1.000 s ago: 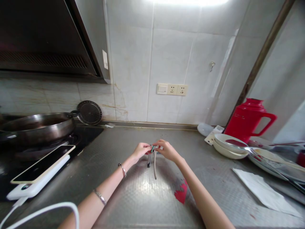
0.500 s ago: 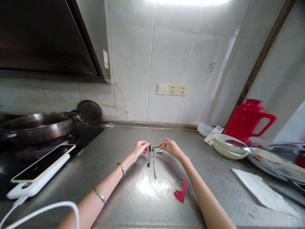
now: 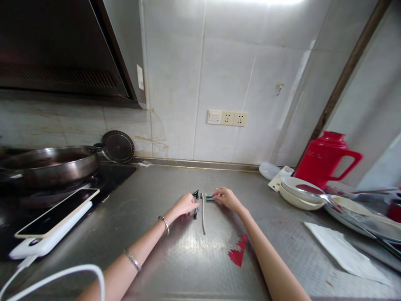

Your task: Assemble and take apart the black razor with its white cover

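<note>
Low over the metal worktop, my left hand point(image 3: 187, 203) has its fingers closed around a slim dark piece point(image 3: 196, 212), with a black-and-green end above the fingertips. My right hand point(image 3: 226, 198) pinches the near end of a short dark green strip point(image 3: 209, 196); a second similar strip point(image 3: 210, 200) lies just below it. Between the hands a thin grey stick point(image 3: 203, 215) lies lengthwise on the worktop, its upper end beside the strips. The exact kind of these small pieces is too small to tell.
A torn red scrap point(image 3: 238, 251) lies near my right forearm. At the left are a pan point(image 3: 59, 167), and a phone point(image 3: 58, 213) on a white power bank point(image 3: 52, 238) with a cable. To the right stand bowls point(image 3: 300, 200), a red thermos point(image 3: 326, 161) and a white tissue point(image 3: 344, 253).
My left hand has moved slightly down and right over the dark piece, covering more of it. My right hand has shifted a little downward, and the upper green strip has turned slightly.
</note>
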A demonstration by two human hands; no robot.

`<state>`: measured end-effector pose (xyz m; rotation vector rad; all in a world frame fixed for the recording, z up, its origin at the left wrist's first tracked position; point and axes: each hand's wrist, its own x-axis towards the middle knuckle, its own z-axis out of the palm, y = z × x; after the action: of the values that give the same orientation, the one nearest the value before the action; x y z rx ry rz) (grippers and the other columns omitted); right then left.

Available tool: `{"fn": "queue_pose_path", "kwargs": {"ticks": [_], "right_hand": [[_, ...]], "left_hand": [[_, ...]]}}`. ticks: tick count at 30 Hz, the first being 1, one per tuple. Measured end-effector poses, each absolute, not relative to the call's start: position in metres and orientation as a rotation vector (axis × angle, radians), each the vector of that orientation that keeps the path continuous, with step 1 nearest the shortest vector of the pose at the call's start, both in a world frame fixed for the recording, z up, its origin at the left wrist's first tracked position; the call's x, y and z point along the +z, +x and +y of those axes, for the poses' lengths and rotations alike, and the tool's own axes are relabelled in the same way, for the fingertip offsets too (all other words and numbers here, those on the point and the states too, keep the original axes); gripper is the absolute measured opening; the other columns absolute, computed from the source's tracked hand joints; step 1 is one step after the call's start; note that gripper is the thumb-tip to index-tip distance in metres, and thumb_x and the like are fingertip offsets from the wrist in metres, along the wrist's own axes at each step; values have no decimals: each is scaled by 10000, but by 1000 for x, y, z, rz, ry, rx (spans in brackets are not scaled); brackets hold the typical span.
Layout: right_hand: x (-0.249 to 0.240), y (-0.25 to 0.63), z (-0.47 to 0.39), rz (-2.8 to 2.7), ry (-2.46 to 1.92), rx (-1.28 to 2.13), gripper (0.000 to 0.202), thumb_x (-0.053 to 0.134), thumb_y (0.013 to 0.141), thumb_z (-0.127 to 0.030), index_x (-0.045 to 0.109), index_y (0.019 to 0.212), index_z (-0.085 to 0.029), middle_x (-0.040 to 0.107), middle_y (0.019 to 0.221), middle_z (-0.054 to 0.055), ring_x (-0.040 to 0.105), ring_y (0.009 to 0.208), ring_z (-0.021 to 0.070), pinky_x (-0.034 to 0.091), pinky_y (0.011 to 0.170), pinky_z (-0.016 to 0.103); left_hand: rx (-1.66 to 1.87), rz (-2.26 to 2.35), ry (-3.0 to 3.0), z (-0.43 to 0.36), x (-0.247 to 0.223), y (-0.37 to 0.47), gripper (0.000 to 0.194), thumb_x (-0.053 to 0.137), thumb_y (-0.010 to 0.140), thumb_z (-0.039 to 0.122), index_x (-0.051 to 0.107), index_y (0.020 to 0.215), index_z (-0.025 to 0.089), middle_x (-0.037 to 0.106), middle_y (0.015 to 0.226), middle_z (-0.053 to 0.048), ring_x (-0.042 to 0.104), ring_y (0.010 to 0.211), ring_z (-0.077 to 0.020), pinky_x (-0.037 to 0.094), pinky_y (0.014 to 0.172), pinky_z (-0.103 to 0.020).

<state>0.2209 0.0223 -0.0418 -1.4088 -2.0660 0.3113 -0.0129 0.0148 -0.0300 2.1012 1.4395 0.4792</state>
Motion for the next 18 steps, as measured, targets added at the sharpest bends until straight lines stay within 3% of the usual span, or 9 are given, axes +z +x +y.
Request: {"fn": "queue_pose_path", "kwargs": {"ticks": [6,11,18], "right_hand": [[-42,219,21,-2090,-1450,281,219,590,758,-342,714,854,-190,623,855,50,559,732,141,415,706,240],[-40,217,19,-2111,-1488,256,263,595,750,-383,710,898,-200,630,915,65,562,731,143,416,705,238],[-39,217,18,-2119,-1534,248,287,560,765,-396,712,914,-204,634,959,75,573,734,145,417,717,240]], "left_hand": [[557,1524,2270,7,-29,-9,323,554,702,377,523,465,160,551,465,-58,554,501,-166,355,505,-245],[363,1637,2369,-2,-26,-5,346,494,767,443,636,665,145,652,662,-116,646,704,-223,430,601,-259],[177,1734,2471,-12,-17,0,340,436,817,393,658,874,142,679,902,-168,645,886,-271,475,722,-330]]}}
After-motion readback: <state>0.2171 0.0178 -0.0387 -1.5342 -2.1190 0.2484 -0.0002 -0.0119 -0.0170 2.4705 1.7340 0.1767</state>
